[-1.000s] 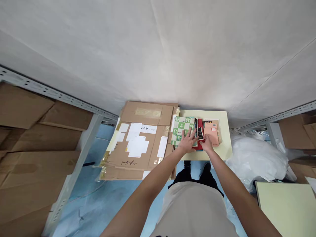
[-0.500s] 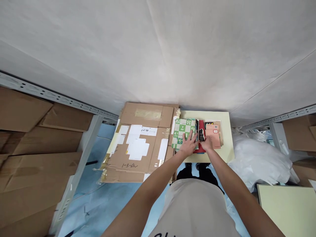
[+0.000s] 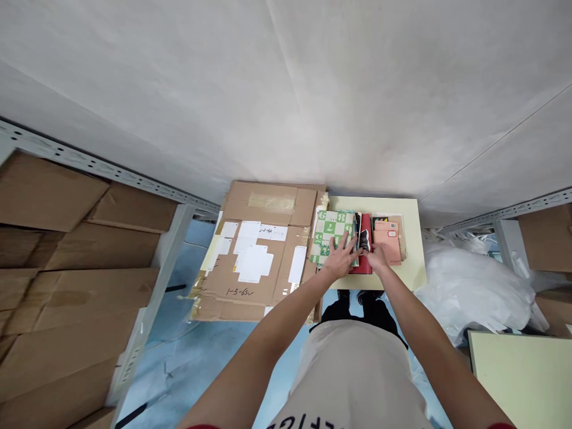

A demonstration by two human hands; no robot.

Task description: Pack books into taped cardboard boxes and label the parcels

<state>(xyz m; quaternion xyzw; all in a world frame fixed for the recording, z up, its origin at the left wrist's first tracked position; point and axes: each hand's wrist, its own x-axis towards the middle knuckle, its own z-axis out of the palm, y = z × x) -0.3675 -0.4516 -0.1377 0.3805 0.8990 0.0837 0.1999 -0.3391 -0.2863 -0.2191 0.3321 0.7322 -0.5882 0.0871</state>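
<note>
A book with a green-and-white checkered number cover lies on the left of a small cream table. Over its right side my left hand rests with fingers spread, the fingertips reaching toward a red book. A black-and-white piece lies along the red book. My right hand is at the near part of the red book, its fingers bent together at the edge; the exact grip is partly hidden. Just right of it sits a pink booklet with a barcode, on top of other papers.
Flattened cardboard with white labels stands left of the cream table. White plastic wrapping bulges on the right, above another cream tabletop. Stacked cartons fill a metal rack at left. A pale wall rises behind.
The camera view has shifted slightly. Both hands stay on the books in nearly the same place, and a little more of the red book shows between them.
</note>
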